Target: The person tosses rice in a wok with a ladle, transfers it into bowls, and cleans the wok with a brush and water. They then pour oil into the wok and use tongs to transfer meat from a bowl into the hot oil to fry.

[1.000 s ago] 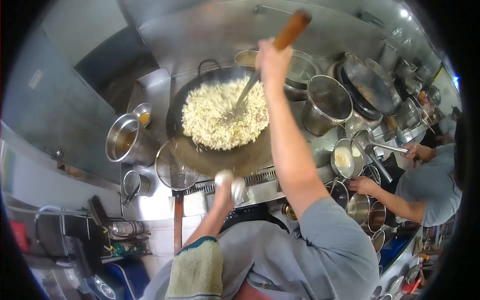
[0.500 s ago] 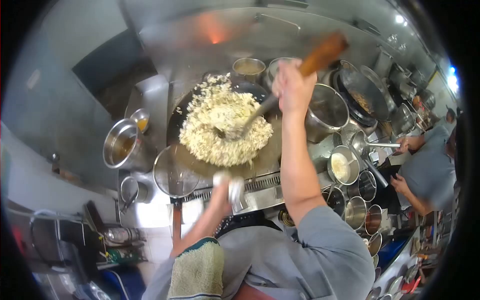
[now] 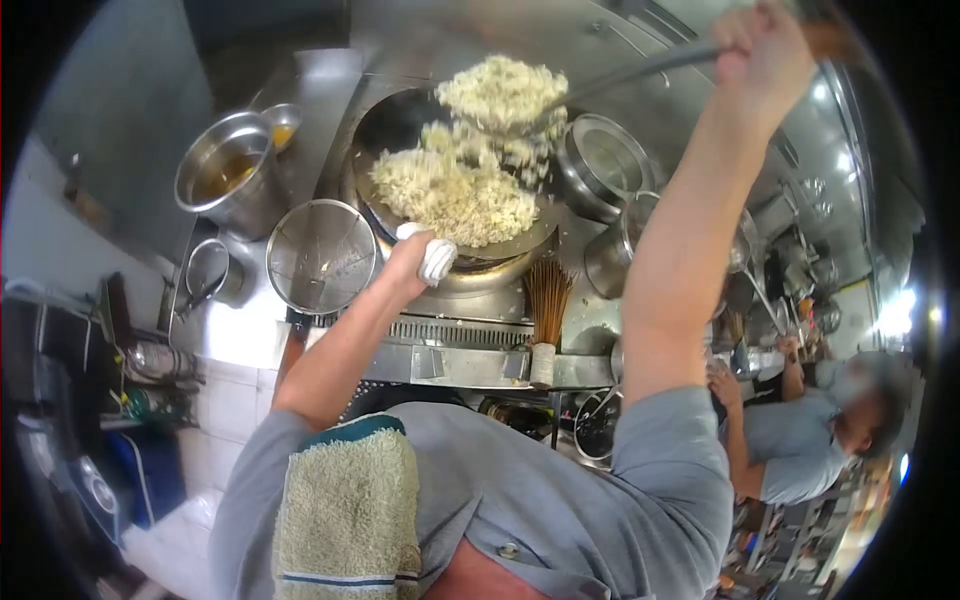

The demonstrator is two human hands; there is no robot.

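Fingers of the left hand clamp a white folded cloth on the near rim of the dark round metal wok. Fingers of the right hand grip a long steel ladle, its handle end cut off. Pale clumpy fried rice fills the wok and hides the ladle's bowl.

A stainless steel backsplash rises behind the cooking range, whose steel front carries a vent grille. White tiles show at lower left, beside what may be a cluttered shelf, too blurred to tell. Bright lights glare at far right.
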